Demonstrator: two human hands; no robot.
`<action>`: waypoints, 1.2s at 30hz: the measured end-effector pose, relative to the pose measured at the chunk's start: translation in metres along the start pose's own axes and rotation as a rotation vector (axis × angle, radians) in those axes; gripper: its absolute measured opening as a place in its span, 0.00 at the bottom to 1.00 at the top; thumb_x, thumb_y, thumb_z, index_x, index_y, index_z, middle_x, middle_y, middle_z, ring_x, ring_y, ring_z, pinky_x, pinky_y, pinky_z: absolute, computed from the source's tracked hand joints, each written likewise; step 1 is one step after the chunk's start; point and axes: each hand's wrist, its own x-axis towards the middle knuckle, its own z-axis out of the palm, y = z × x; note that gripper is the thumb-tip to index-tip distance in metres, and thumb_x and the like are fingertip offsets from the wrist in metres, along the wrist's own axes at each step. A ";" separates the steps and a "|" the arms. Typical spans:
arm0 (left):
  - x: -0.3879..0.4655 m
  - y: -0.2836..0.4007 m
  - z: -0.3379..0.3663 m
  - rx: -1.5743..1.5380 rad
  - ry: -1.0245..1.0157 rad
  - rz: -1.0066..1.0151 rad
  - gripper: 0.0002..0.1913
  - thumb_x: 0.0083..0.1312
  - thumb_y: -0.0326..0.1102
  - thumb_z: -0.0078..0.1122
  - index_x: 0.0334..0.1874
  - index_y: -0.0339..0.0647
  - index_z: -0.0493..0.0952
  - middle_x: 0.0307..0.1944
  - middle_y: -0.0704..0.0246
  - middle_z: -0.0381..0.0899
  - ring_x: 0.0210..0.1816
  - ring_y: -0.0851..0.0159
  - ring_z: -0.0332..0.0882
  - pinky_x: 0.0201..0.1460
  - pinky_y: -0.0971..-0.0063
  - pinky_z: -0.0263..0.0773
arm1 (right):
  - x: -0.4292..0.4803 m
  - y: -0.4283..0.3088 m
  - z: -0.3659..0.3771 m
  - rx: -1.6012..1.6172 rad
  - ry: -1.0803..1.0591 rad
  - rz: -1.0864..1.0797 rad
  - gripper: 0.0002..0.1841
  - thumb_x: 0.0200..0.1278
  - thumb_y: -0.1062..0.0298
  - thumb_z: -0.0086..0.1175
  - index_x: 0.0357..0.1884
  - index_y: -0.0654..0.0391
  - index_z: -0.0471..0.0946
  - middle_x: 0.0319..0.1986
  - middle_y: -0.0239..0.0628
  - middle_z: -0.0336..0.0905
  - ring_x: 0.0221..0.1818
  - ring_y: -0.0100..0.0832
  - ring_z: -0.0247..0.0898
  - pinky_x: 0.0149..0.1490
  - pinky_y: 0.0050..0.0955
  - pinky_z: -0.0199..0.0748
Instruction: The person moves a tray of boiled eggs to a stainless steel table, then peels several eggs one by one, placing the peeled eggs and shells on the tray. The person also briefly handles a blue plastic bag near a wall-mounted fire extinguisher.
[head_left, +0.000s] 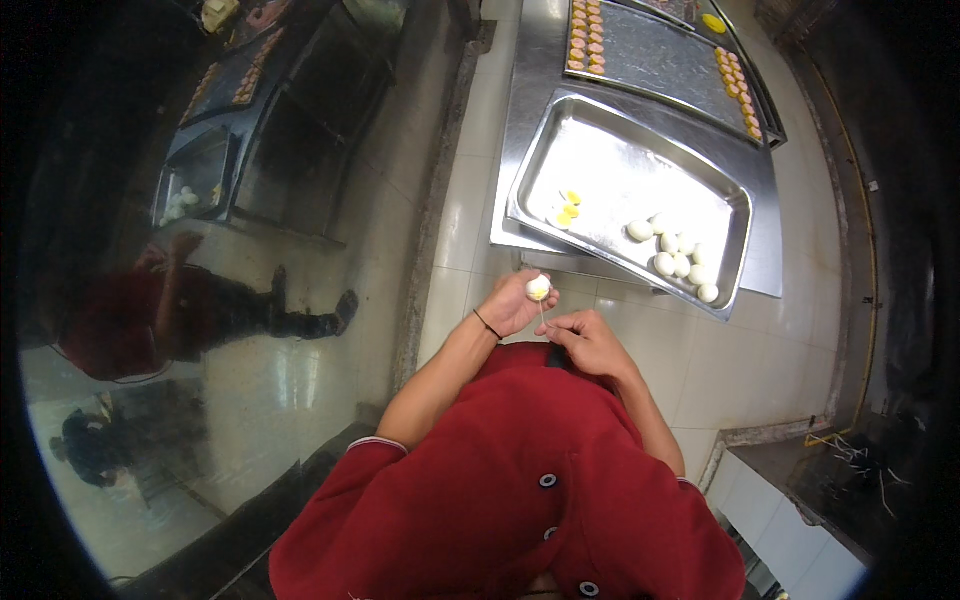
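Observation:
In my left hand (513, 304) rests a peeled boiled egg (538, 286), with yellow yolk showing at its near side. A thin thread (541, 311) runs from the egg down to my right hand (589, 339), whose fingertips pinch it. Both hands are in front of my waist, just short of the table. Beyond them a deep steel tray (637, 157) sits at an angle on the table. Several whole peeled eggs (681, 265) are gathered in its near right part. Cut egg pieces (568, 211) with yolk showing lie at its left.
The tray's near edge overhangs the steel table (517, 135). Behind it, a flat tray (660, 60) carries rows of small pink-topped yellow pieces (586, 37) along both ends. A yellow object (713, 23) lies at the far right. To my left, a glossy surface (315, 360) reflects the room.

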 end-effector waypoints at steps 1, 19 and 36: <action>-0.003 0.001 0.004 -0.011 -0.013 -0.006 0.12 0.79 0.36 0.41 0.47 0.33 0.72 0.36 0.60 0.79 0.38 0.61 0.80 0.45 0.69 0.79 | 0.000 0.001 0.000 -0.011 -0.008 0.025 0.11 0.69 0.68 0.56 0.42 0.64 0.87 0.23 0.29 0.77 0.29 0.20 0.66 0.36 0.25 0.68; -0.030 0.026 0.056 0.058 -0.037 -0.036 0.18 0.75 0.35 0.43 0.53 0.21 0.71 0.43 0.56 0.78 0.61 0.47 0.77 0.64 0.62 0.77 | 0.011 0.033 -0.039 0.358 0.081 0.010 0.11 0.70 0.68 0.56 0.42 0.62 0.87 0.22 0.24 0.71 0.26 0.18 0.61 0.33 0.24 0.62; 0.162 0.136 0.102 2.032 -0.001 0.519 0.18 0.61 0.35 0.64 0.54 0.43 0.78 0.49 0.47 0.78 0.58 0.44 0.74 0.62 0.59 0.71 | -0.008 0.083 -0.080 0.408 0.436 0.150 0.10 0.68 0.70 0.55 0.39 0.62 0.87 0.24 0.26 0.76 0.28 0.20 0.66 0.35 0.23 0.67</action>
